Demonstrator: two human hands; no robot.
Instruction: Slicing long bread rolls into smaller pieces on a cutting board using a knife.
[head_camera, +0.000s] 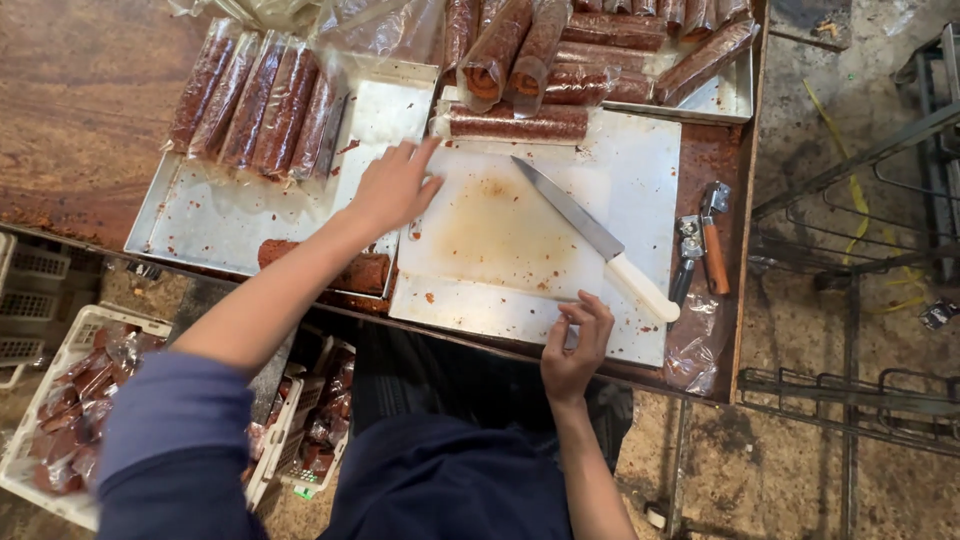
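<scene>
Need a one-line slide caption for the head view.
Left hand reaches toward a wrapped red roll above a stained white cutting board; right hand rests near the white-handled knife.

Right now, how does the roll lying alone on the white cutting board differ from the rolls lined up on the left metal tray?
The single roll lies crosswise along the far edge of the cutting board; the tray rolls lie lengthwise, slightly slanted. The single roll lies alone, with others heaped just behind it; the tray rolls lie about five side by side on the left metal tray. All are reddish-brown and wrapped in clear plastic.
</scene>
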